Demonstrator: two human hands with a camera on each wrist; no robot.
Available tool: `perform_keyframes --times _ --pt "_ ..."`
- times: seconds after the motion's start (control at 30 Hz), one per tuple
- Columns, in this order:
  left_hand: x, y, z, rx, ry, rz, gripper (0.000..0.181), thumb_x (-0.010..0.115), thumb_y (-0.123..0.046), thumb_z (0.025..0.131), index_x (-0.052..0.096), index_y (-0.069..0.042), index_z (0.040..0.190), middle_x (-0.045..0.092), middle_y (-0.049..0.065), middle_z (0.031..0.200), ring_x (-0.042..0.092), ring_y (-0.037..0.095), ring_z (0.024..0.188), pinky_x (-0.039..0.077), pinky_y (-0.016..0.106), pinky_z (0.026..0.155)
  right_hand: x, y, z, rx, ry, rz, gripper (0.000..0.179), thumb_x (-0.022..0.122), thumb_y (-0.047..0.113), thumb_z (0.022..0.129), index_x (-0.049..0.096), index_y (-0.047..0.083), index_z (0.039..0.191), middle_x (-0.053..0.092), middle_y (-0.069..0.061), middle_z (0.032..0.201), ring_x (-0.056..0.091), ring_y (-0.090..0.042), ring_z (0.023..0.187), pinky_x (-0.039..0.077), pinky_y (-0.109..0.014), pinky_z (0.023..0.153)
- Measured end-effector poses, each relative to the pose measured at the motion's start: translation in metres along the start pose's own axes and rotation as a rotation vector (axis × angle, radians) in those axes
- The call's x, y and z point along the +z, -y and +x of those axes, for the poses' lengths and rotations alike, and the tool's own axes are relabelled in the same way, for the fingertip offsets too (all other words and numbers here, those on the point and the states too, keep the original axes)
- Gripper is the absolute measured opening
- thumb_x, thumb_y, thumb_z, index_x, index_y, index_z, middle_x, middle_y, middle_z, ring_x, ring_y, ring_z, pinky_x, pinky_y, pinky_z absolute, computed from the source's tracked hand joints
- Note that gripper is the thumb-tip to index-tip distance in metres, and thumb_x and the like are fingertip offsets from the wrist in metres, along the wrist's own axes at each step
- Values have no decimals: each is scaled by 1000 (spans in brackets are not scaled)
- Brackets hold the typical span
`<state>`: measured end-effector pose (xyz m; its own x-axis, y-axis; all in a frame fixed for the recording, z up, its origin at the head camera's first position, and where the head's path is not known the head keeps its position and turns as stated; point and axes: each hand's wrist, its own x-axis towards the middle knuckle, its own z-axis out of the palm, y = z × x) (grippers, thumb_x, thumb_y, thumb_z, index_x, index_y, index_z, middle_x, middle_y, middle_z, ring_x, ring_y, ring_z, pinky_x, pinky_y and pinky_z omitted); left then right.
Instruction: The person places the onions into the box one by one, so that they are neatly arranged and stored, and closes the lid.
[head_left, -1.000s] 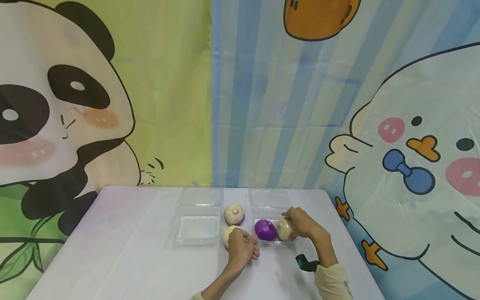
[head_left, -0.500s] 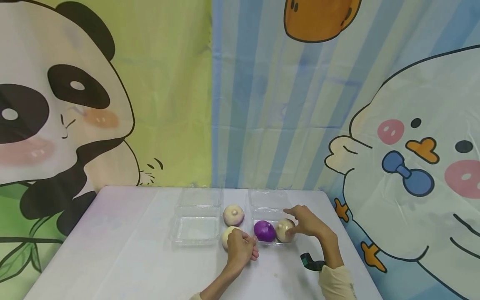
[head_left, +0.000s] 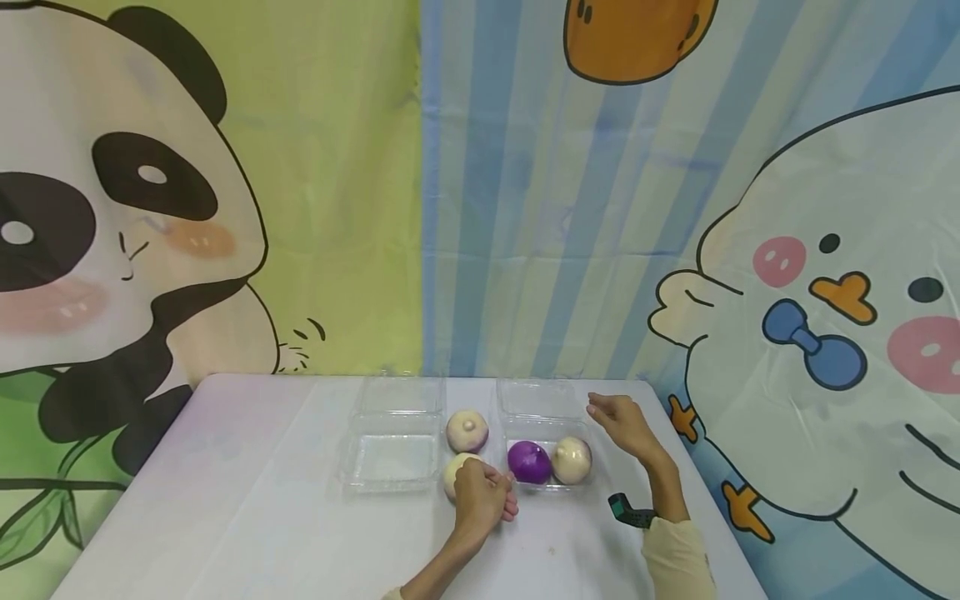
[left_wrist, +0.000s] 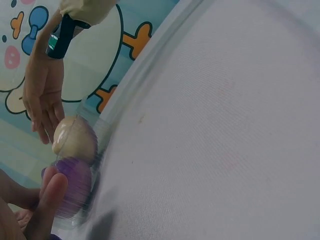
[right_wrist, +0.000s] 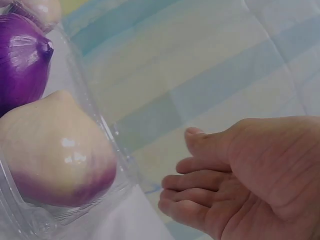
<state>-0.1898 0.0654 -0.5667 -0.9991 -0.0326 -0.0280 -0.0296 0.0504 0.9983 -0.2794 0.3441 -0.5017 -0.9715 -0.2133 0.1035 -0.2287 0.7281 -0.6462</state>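
Right hand (head_left: 626,429) held nothing, its fingers loosely bent, just beside the right clear box (head_left: 547,431), where a pale bulb (head_left: 572,461) sat next to a purple onion (head_left: 529,462). Left hand (head_left: 482,500) overlapped the near bulb (head_left: 453,477) outside the box; whether it gripped could not be told. Judged step: boxing bulbs, pale one placed. Next move likely called for a secure grasp on the near bulb.

Head view looks forward and down; closer wrist views share the purple onion (right_wrist: 22,65).
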Motion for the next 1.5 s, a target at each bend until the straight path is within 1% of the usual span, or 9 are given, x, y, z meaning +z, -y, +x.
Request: perform_keyframes --times 0.1,0.23,0.4,0.47,0.6,0.93,1.1,1.33,1.5 --pt "-1 1 0 1 1 -1 18 74 5 97 70 11 80 73 14 58 71 19 43 64 34 42 5 -6 1 85 -11 67 46 56 17 115 54 -14 150 60 -34 151 68 -50 132 60 -63 111" --pt "-1 1 0 -4 1 4 18 73 5 97 70 12 81 73 13 58 70 18 43 64 34 42 12 -14 3 165 20 148 51 53 21 117 50 -14 153 57 -35 155 67 -52 133 61 -63 111" --pt "-1 0 0 -9 -1 7 18 73 5 97 70 11 80 72 12 57 69 16 42 64 34 42 19 -22 6 233 54 273 50 51 17 117 46 -16 155 52 -37 158 58 -55 142 56 -62 115" --pt "0 -1 0 -7 -1 3 19 73 5 97 70 11 80 72 13 57 70 17 42 64 34 41 19 -25 8 238 62 319 50 50 14 117 44 -17 155 51 -38 158 54 -56 145 54 -62 117" --pt "1 -3 1 -1 3 -2 21 73 5 97 70 13 79 72 13 57 70 18 43 63 34 41 19 -29 11 246 49 371 49 50 13 117 44 -16 156 53 -37 156 55 -54 145 52 -60 118" --pt "1 -2 0 12 4 -10 19 73 5 97 70 11 79 73 15 58 70 19 42 62 33 40 19 -31 13 271 42 446 48 48 11 118 43 -16 157 52 -36 157 54 -53 146 49 -57 120" --pt "2 -2 0 18 5 -3 19 72 6 98 70 11 79 72 14 57 70 18 42 62 33 39 19 -33 13 275 26 479 49 46 13 118 43 -14 158 52 -34 158 54 -52 147 49 -52 120" --pt "1 -1 1 -6 9 -3 18 73 6 96 70 9 79 73 13 58 70 18 43 64 34 41 15 -34 11 260 5 512 49 47 14 118 42 -12 160 52 -31 160 54 -50 148 50 -46 118" --pt "1 -1 2 -4 13 -1 18 72 6 96 71 9 78 73 12 57 70 18 42 64 35 41 12 -33 8 232 -20 524 51 49 19 118 43 -10 160 51 -31 161 54 -48 149 50 -44 118"
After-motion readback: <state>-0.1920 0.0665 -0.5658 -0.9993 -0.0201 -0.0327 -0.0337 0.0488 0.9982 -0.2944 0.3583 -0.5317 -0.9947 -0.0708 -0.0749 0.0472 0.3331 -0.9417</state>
